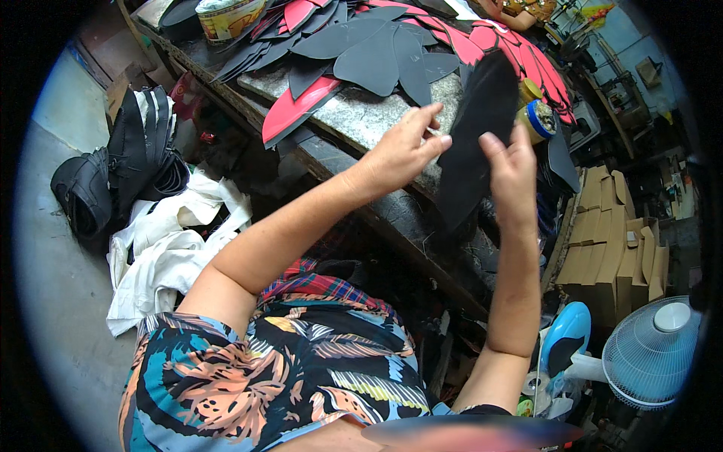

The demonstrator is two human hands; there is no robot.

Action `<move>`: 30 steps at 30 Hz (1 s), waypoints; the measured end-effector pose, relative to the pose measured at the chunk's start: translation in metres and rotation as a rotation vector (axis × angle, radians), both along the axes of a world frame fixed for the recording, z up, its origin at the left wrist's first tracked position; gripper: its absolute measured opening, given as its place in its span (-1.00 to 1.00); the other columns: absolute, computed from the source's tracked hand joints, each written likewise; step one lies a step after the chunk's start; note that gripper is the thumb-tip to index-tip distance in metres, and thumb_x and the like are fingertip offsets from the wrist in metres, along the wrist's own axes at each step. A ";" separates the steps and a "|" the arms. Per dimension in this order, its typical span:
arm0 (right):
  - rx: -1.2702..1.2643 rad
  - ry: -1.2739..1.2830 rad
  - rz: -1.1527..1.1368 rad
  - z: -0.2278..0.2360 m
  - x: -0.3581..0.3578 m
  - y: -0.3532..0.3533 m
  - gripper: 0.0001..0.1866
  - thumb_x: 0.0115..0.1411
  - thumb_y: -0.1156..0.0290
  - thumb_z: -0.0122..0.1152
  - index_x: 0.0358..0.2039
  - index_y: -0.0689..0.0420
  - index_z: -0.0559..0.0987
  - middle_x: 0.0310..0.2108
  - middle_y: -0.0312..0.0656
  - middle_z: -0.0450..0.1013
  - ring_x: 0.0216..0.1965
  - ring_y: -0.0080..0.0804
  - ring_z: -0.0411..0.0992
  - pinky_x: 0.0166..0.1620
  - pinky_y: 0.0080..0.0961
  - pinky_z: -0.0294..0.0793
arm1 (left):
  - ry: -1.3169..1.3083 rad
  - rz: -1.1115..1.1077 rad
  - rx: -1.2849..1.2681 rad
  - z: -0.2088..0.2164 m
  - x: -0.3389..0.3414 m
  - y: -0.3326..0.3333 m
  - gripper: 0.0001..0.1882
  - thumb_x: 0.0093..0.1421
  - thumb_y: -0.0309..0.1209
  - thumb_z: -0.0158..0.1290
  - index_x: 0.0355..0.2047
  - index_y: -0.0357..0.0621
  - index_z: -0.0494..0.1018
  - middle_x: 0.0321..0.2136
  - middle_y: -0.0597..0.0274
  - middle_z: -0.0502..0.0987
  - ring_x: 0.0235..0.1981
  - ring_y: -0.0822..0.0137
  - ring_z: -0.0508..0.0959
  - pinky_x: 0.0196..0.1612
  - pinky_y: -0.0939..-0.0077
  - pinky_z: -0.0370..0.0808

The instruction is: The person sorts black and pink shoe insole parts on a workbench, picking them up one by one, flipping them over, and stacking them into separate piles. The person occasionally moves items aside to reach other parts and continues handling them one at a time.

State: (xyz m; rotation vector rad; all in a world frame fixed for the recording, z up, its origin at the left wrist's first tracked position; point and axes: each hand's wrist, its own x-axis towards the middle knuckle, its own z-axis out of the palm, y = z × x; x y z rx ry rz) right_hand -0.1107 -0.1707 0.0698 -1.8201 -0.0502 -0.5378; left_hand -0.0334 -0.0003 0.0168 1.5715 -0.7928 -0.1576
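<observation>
A long black insole-shaped piece (473, 154) is held up tilted over the workbench. My right hand (514, 177) grips its right edge, thumb on the near face and fingers behind it. At its left edge is my left hand (401, 153), fingers apart and thumb tip against or very near the piece; contact is hard to tell. Beyond my hands, a pile of dark grey sole-shaped pieces (373, 60) lies on a pale stone slab (354, 113). One pink piece with a dark edge (301, 105) sticks out over the slab's left side.
More pink pieces (520, 53) spread along the far bench. An open blue-rimmed jar (539, 120) stands right of the piece, and a tub (226, 19) at far left. White cloth (169, 252) and black rolls (83, 188) lie left; cardboard boxes (602, 233) and a fan (651, 354) stand right. Another person's arm (512, 16) shows behind.
</observation>
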 end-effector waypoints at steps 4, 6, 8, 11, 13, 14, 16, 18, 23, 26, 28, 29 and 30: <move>0.174 0.143 -0.024 0.043 0.028 -0.057 -0.61 0.32 0.48 0.05 0.14 0.28 0.36 -0.07 -0.13 0.49 -0.16 -0.49 0.51 -0.06 -0.53 0.52 | -0.274 0.143 0.053 -0.003 0.022 -0.008 -0.55 0.28 -0.35 0.06 0.14 -0.23 0.35 -0.15 0.05 0.50 -0.08 0.16 0.50 0.01 0.36 0.45; 0.158 0.164 0.035 0.043 0.051 -0.083 -0.61 0.34 0.44 0.01 0.16 0.23 0.36 -0.07 -0.19 0.50 -0.17 -0.50 0.52 -0.09 -0.53 0.55 | -0.520 0.257 0.180 -0.007 0.023 -0.013 -0.62 0.23 -0.38 0.09 0.04 -0.22 0.41 -0.19 0.03 0.50 -0.11 0.06 0.51 -0.01 0.31 0.46; -0.445 0.237 -0.216 0.013 0.079 -0.096 -0.44 0.29 0.35 0.09 0.25 0.29 0.27 0.05 0.05 0.44 0.01 -0.17 0.46 0.09 -0.37 0.40 | -0.641 0.265 0.184 -0.013 0.018 -0.017 -0.70 0.14 -0.41 0.13 -0.11 -0.21 0.47 -0.21 0.03 0.48 -0.12 0.00 0.48 -0.02 0.22 0.45; -0.761 0.497 -0.194 -0.024 0.101 -0.121 -0.36 0.29 0.24 0.07 0.26 0.39 0.25 0.28 0.22 0.22 0.32 0.01 0.20 0.31 -0.39 0.13 | -0.746 0.236 0.249 -0.017 0.015 -0.017 -0.75 0.11 -0.42 0.14 -0.20 -0.23 0.49 -0.23 0.05 0.46 -0.12 0.04 0.47 -0.02 0.24 0.44; -0.777 0.395 -0.243 -0.036 0.102 -0.127 -0.35 0.31 0.23 0.06 0.28 0.38 0.23 0.27 0.24 0.21 0.33 0.01 0.18 0.32 -0.36 0.12 | -0.755 0.247 0.235 -0.018 0.014 -0.015 -0.77 0.10 -0.42 0.14 -0.22 -0.23 0.50 -0.24 0.05 0.46 -0.12 0.04 0.47 -0.02 0.25 0.44; -0.835 0.294 -0.242 -0.035 0.097 -0.126 -0.35 0.31 0.20 0.06 0.27 0.40 0.24 0.24 0.25 0.25 0.29 0.05 0.21 0.30 -0.32 0.15 | -0.746 0.233 0.246 -0.018 0.015 -0.015 -0.78 0.10 -0.42 0.14 -0.25 -0.24 0.50 -0.24 0.05 0.46 -0.13 0.05 0.47 -0.03 0.25 0.44; -0.884 0.156 -0.349 -0.027 0.081 -0.107 -0.33 0.31 0.16 0.07 0.25 0.42 0.25 0.16 0.27 0.32 0.20 0.13 0.28 0.25 -0.22 0.22 | -0.724 0.220 0.257 -0.017 0.016 -0.014 -0.78 0.10 -0.42 0.14 -0.25 -0.24 0.50 -0.24 0.05 0.46 -0.12 0.05 0.47 -0.02 0.26 0.44; -0.931 -0.066 -0.362 -0.011 0.056 -0.074 -0.42 0.34 0.21 0.07 0.24 0.31 0.30 0.17 0.17 0.32 0.21 0.08 0.25 0.27 -0.17 0.18 | -0.706 0.224 0.236 -0.017 0.015 -0.015 -0.79 0.09 -0.44 0.15 -0.25 -0.22 0.49 -0.23 0.06 0.46 -0.10 0.05 0.47 -0.02 0.25 0.44; -1.092 -0.307 -0.172 -0.012 -0.003 0.022 -0.45 0.12 0.36 0.31 0.16 0.06 0.46 0.15 -0.02 0.35 0.19 0.01 0.27 0.26 -0.11 0.23 | -0.682 0.207 0.031 -0.013 0.022 -0.010 -0.75 -0.02 -0.46 0.15 -0.28 -0.19 0.50 -0.22 0.03 0.45 -0.10 -0.03 0.45 -0.03 0.21 0.46; -1.184 -0.337 -0.103 -0.022 -0.013 0.040 -0.46 0.11 0.36 0.31 0.14 0.04 0.47 0.14 -0.08 0.36 0.18 -0.04 0.29 0.25 -0.09 0.25 | -0.821 0.301 0.198 -0.003 0.038 0.004 -0.67 0.05 -0.46 0.15 -0.12 -0.15 0.50 -0.02 -0.04 0.44 0.04 -0.07 0.42 0.11 0.18 0.40; -1.145 -0.312 -0.086 -0.025 -0.014 0.038 -0.48 0.11 0.36 0.31 0.13 0.03 0.49 0.11 -0.10 0.38 0.17 -0.05 0.30 0.24 -0.08 0.27 | -0.844 0.420 0.508 0.006 0.053 0.012 -0.59 0.07 -0.48 0.06 -0.02 -0.14 0.47 0.12 -0.08 0.38 0.22 -0.11 0.31 0.26 0.03 0.27; -1.126 -0.311 -0.094 -0.025 -0.014 0.034 -0.49 0.11 0.36 0.31 0.12 0.03 0.49 0.10 -0.10 0.39 0.16 -0.05 0.31 0.23 -0.08 0.27 | -0.892 0.519 0.609 0.009 0.062 0.016 -0.56 0.06 -0.49 0.04 0.01 -0.13 0.47 0.15 -0.09 0.36 0.27 -0.12 0.26 0.29 -0.02 0.22; -1.095 -0.316 -0.104 -0.024 -0.014 0.030 -0.50 0.11 0.37 0.30 0.11 0.04 0.50 0.09 -0.10 0.40 0.15 -0.04 0.32 0.23 -0.08 0.28 | -0.827 0.512 0.710 0.011 0.070 0.022 -0.51 0.05 -0.50 0.03 0.05 -0.13 0.45 0.19 -0.12 0.32 0.30 -0.16 0.21 0.31 -0.09 0.17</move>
